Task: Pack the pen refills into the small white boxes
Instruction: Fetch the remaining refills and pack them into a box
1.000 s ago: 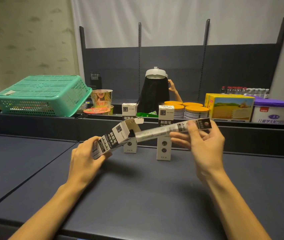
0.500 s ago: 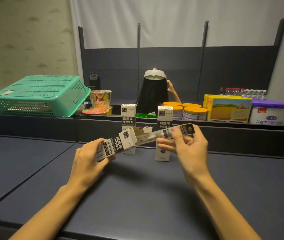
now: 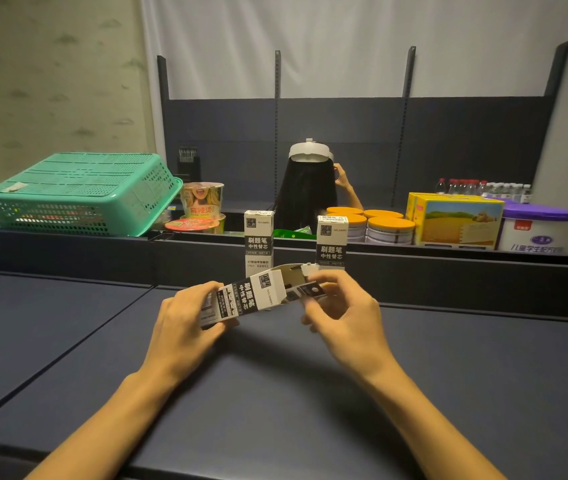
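Note:
My left hand (image 3: 185, 322) grips the closed end of a small white box (image 3: 251, 297) with black print, held tilted above the dark table, its open flap end up and to the right. My right hand (image 3: 343, 313) pinches the black-labelled end of a refill pack (image 3: 310, 292), most of which is inside the box mouth. Two more white boxes stand upright behind: one (image 3: 258, 239) to the left, one (image 3: 332, 242) to the right.
The dark table (image 3: 275, 393) spreads below my hands. Behind a low divider are a green basket (image 3: 81, 194), noodle cups (image 3: 202, 202), orange-lidded tins (image 3: 384, 228), a yellow carton (image 3: 457, 220), a purple-lidded tub (image 3: 539, 230) and a person (image 3: 307, 192) across the counter.
My right hand has pushed the refill pack leftward into the box; only its black end sticks out now. The left hand kept the box in place.

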Demonstrator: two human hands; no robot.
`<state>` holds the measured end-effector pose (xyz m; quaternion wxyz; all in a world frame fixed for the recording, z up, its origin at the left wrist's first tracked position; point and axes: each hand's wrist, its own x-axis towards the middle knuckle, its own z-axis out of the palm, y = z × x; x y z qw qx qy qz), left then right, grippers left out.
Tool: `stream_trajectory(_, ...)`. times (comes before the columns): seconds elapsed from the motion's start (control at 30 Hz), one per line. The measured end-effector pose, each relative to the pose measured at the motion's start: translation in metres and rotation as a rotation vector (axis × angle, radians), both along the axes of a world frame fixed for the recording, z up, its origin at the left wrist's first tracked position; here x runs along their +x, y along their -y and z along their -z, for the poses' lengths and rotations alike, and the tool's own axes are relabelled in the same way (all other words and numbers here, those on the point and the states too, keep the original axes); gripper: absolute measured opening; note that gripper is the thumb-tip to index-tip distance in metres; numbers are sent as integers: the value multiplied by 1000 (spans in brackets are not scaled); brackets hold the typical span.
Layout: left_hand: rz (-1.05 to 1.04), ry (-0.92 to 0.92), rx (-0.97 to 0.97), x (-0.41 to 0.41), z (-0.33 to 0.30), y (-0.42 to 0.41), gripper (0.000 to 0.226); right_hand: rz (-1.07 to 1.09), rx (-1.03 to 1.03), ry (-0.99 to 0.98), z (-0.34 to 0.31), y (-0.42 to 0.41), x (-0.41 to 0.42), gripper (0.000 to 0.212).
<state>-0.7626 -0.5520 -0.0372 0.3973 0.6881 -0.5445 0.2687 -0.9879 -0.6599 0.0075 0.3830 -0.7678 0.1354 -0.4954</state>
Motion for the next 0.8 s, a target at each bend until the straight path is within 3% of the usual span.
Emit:
stream_trajectory(0.17, -6, -8, -9, 1, 0, 0, 60, 100, -90, 82, 1, 2, 0, 20)
stream_trajectory(0.33, 10, 4, -3, -1, 1, 4, 59, 151, -276, 14, 8, 5, 6, 12)
stream_trajectory(0.8, 38, 9, 22, -4, -1, 6, 57, 157, -316, 29, 15, 8, 12, 14)
